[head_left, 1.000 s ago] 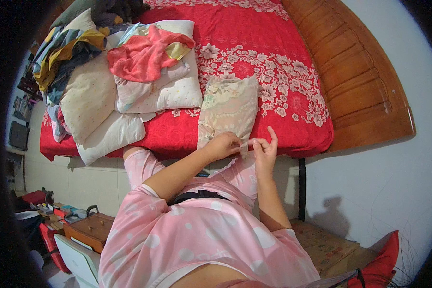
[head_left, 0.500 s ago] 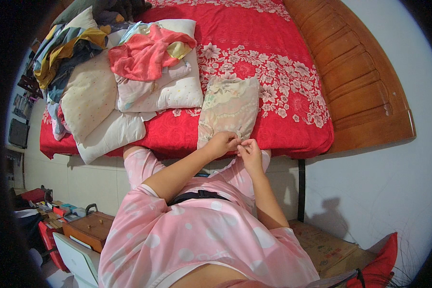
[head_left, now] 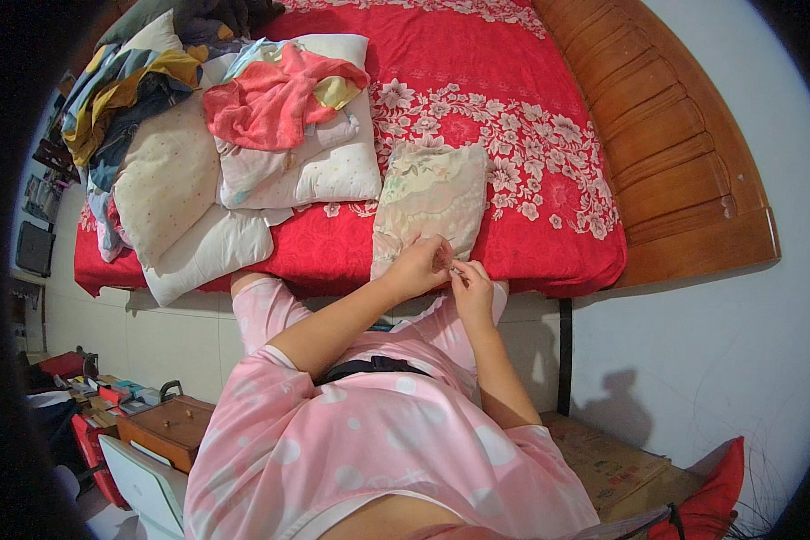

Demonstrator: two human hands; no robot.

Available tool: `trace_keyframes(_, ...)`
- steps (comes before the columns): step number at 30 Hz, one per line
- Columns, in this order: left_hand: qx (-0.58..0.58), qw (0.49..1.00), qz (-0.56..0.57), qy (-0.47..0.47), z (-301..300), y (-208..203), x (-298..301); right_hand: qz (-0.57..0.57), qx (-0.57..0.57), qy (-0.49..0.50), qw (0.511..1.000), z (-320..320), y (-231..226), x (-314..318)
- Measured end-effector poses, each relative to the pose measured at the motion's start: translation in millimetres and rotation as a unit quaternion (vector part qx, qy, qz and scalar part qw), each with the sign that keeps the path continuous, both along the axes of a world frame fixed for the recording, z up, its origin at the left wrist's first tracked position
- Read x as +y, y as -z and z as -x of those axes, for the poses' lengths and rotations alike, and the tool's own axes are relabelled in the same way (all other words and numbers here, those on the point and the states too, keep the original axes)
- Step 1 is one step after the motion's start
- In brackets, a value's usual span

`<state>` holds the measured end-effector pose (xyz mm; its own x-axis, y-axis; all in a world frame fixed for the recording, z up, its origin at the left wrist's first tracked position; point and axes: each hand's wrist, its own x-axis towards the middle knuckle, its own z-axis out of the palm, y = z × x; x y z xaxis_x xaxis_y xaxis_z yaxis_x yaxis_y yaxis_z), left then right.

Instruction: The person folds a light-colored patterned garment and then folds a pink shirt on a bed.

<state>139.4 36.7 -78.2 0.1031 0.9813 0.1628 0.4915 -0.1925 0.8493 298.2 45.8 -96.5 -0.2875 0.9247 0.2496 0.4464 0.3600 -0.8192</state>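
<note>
past the pink dotted clothing (head_left: 360, 441), the right hand (head_left: 473, 292) draws its fingertips together against the curled fingers of the left hand (head_left: 419, 266); what they pinch, if anything, is too small to tell. the left overlaps the near end of a beige patterned cloth (head_left: 432, 193), which lies on the red floral bedspread (head_left: 540, 256), long axis running away, far end leaning slightly right. farther left, a coral cloth (head_left: 270, 103) tops pale pillows (head_left: 337, 175).
</note>
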Motion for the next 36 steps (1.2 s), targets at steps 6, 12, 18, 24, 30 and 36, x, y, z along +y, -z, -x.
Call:
trace_keyframes(6,0.116,0.983,-0.139,0.026,0.6,2.5,3.0,0.044,0.008,0.024,0.999,-3.6,6.4,-0.2)
trace_keyframes(12,0.154,0.981,-0.111,0.024,6.7,-6.3,4.1,-0.015,-0.036,-0.012,0.999,-0.7,-3.4,-1.6)
trace_keyframes(18,0.130,0.981,-0.141,0.023,7.2,-2.3,6.1,0.191,0.083,-0.008,0.978,-5.4,5.0,5.1)
trace_keyframes(24,0.105,0.984,-0.143,0.033,7.8,-0.4,6.7,0.528,0.421,-0.019,0.737,-7.7,-1.0,6.6)
trace_keyframes(30,0.155,0.979,-0.128,0.043,7.3,-7.0,4.7,0.556,0.473,-0.016,0.684,-7.2,-2.7,5.2)
trace_keyframes(36,0.155,0.980,-0.117,0.044,9.7,-4.9,5.4,0.532,0.442,-0.015,0.722,-7.0,3.1,6.3)
